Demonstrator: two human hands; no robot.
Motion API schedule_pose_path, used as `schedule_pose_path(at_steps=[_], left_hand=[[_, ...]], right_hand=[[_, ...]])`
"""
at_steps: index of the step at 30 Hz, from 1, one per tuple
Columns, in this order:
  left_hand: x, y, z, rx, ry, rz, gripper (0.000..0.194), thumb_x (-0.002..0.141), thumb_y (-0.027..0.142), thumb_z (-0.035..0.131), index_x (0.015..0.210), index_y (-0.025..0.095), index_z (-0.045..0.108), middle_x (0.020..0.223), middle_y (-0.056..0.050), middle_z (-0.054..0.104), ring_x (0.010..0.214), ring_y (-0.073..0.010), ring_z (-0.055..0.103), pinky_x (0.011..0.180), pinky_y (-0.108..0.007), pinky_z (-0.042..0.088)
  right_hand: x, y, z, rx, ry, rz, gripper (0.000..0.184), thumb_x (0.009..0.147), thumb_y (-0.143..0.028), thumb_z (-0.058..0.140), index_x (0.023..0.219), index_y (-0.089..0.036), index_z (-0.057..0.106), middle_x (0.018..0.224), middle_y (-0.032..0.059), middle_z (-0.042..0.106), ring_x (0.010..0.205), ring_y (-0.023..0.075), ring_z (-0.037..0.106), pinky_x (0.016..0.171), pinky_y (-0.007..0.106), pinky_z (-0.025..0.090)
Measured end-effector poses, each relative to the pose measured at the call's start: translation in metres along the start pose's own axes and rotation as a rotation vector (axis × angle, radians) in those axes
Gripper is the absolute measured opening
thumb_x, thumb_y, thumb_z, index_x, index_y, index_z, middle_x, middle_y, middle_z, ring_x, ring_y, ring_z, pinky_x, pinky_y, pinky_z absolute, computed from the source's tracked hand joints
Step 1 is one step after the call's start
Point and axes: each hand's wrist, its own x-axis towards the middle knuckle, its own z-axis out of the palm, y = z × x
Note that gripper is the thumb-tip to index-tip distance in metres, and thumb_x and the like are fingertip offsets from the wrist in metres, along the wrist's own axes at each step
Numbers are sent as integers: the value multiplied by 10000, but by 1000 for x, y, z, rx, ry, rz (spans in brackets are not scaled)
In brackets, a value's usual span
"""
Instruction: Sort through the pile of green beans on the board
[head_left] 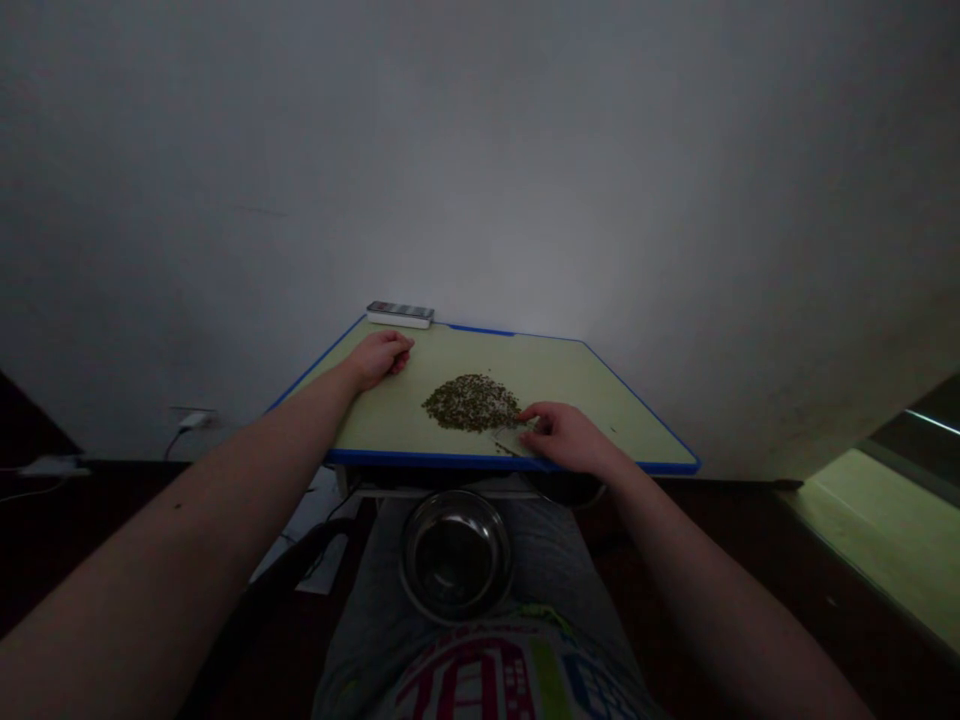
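Note:
A small table with a pale green top and blue edge stands before me against a white wall. A heap of small greenish-brown bits lies in its middle. My right hand rests at the heap's right side near the front edge, fingers pinched on a flat, pale card-like piece that touches the heap. My left hand lies on the table's left part, fingers curled under, apart from the heap; nothing shows in it. A round steel bowl sits in my lap below the table's front edge.
A flat white device with a dark top lies at the table's back left corner. A charger and cable sit by the wall at the left. A pale green surface shows at the right.

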Motion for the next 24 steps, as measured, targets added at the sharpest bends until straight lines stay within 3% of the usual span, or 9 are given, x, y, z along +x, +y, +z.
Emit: schedule_pose_path(at_steps=[14,24], left_hand=[[2,-3,-1,-15,-12,-19,203,660,256,615,595,173,443,463,40,478,360,-59,400,359,-199,264],[2,-2,-1,5,-7,2,199,663,264,607,587,173,447,463,40,477,360,-62,399,360,-209,274]], right_hand=[[-7,-16,8,103,-24,-39,286,726,-273,604,994,-184,641,602,-18,581,510,95,497,491,212,326],[-21,-37,9,200,-83,-77,285,734,-248,595,1013,-199,627,558,-46,517,496,89,454,487,209,319]])
